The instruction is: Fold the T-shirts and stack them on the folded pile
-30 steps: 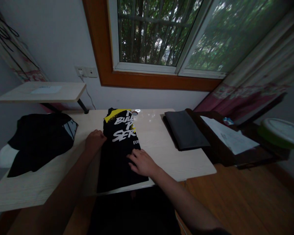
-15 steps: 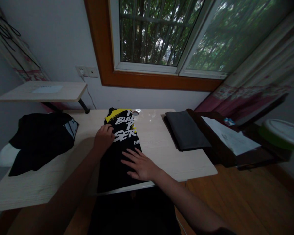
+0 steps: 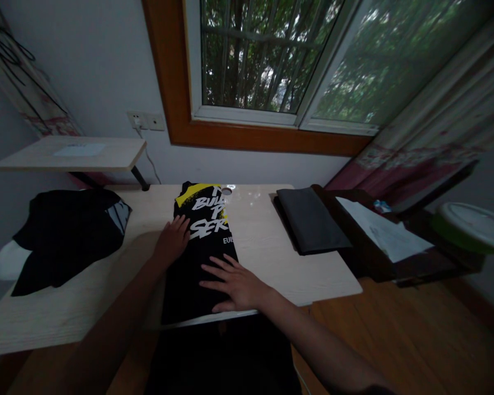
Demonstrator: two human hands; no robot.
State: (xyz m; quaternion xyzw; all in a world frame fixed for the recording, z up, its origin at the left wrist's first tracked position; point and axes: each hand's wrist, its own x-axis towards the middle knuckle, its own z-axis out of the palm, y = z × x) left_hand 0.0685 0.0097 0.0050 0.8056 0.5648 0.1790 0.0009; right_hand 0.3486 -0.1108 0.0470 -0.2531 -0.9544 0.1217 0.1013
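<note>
The single view looks from the person's head, above the near edge of a pale, wood-grained rectangular table (image 3: pixel 259 236). It faces forward and down, with the tabletop close and a flat black cloth garment with white and yellow print (image 3: pixel 189 285) below and left of centre. Farther off, at the top, stands a white-framed sliding glass window (image 3: pixel 247 116).

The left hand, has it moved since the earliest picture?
Yes. Judged against the round hole in the table, the left hand has moved to the right, from the left edge of the black garment further onto it.
</note>
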